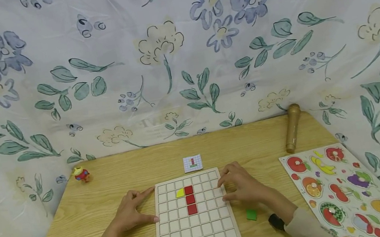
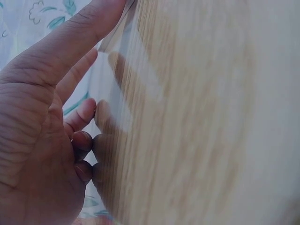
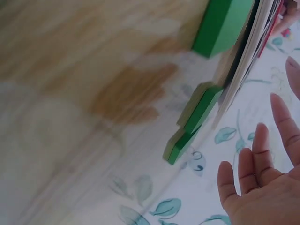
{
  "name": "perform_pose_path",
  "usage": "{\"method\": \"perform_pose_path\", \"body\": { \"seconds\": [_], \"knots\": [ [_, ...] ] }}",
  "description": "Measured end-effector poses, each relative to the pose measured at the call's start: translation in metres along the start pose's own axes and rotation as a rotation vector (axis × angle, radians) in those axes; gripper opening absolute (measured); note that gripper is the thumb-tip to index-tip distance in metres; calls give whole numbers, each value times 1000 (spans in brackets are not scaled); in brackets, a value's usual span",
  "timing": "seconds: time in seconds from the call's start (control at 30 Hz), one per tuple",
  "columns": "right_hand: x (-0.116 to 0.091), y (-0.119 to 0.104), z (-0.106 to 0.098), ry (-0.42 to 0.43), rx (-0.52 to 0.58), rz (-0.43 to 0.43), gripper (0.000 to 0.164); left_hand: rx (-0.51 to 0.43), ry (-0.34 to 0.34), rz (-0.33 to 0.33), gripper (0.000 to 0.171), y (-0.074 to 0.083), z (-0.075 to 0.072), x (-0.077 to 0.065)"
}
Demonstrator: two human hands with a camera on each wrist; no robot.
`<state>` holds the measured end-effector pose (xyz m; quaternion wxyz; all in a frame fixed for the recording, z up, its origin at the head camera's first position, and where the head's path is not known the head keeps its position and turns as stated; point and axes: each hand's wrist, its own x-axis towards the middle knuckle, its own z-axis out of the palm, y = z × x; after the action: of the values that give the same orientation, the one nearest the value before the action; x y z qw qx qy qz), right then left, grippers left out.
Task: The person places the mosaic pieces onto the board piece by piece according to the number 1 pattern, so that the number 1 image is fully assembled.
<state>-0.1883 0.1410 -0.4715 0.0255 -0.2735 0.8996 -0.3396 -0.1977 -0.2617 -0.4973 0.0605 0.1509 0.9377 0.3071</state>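
Grid board (image 1: 196,231) flat on the tabletop (image 1: 138,165), between the two hands, toward the person's side. Nearly square, so hardly a long axis to name; turned slightly, the right end of its far edge a little farther off than the left. Inside the border, rows of small square cells. Among these, in the middle column and toward the far side, three red tiles (image 1: 190,199), one to a cell, in a straight file with its long axis pointing away from the person. In the cell just left of the farthest red one, a yellow tile (image 1: 180,193), its cut-away corner toward the far left.

Left hand (image 1: 130,213) at the board's left edge: thumb and index finger spread wide, index tip at the far-left corner, thumb tip against the edge nearer the person. Right hand (image 1: 244,186) at the opposite edge, fingers moderately apart, index and thumb tips at the border.

Right of the board, apart from it, a green tile (image 1: 251,214); in the right wrist view, three green pieces in all. Beyond the far edge, a small pattern card (image 1: 192,163). At right, a fruit board (image 1: 326,181), long axis slanting toward the near right. Behind it, a wooden rod (image 1: 293,129), thicker end away.
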Motion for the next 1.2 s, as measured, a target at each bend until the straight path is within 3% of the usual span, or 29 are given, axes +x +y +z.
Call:
{"method": "perform_pose_path", "body": {
  "seconds": [0.23,0.87,1.2],
  "knots": [
    [-2,6,-5,41,-52,-38,29,8,1,4,94,1,0,0],
    [-10,20,-10,21,-122,-27,33,8,9,-3,94,1,-1,0],
    [-14,21,-11,-15,-80,-14,33,11,6,4,94,1,-1,-1]
  ]
}}
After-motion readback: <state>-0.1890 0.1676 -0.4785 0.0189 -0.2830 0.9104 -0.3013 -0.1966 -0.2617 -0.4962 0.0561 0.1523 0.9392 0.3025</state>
